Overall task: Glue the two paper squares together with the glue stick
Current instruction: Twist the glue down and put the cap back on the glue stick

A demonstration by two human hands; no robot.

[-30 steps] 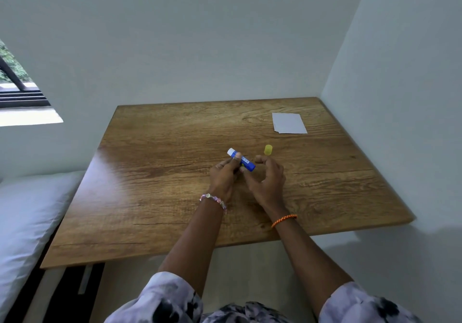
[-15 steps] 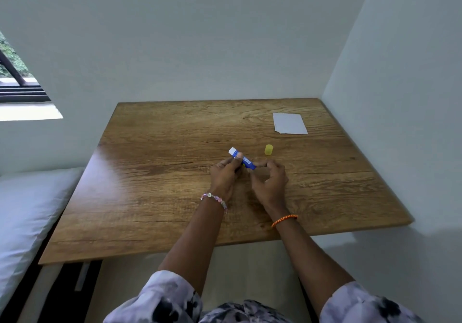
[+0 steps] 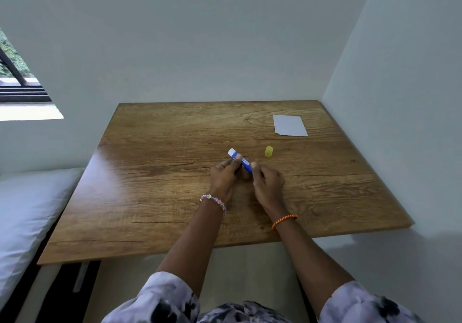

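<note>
A blue glue stick (image 3: 242, 162) with a white tip pointing up and to the left is held over the middle of the wooden table (image 3: 162, 180). My left hand (image 3: 223, 177) grips its upper part, and my right hand (image 3: 267, 182) pinches its lower end. Its yellow cap (image 3: 268, 151) stands alone on the table, just right of the stick. The white paper squares (image 3: 290, 125) lie stacked, slightly offset, at the far right of the table, well beyond both hands.
White walls close the table in at the back and right. A white cushion (image 3: 27, 220) lies lower at the left, beside the table's left edge. A window (image 3: 15, 82) is at the far left.
Both hands have stayed at the same spot with the glue stick. My right fingers have closed in further on its lower end. The cap and papers have not moved.
</note>
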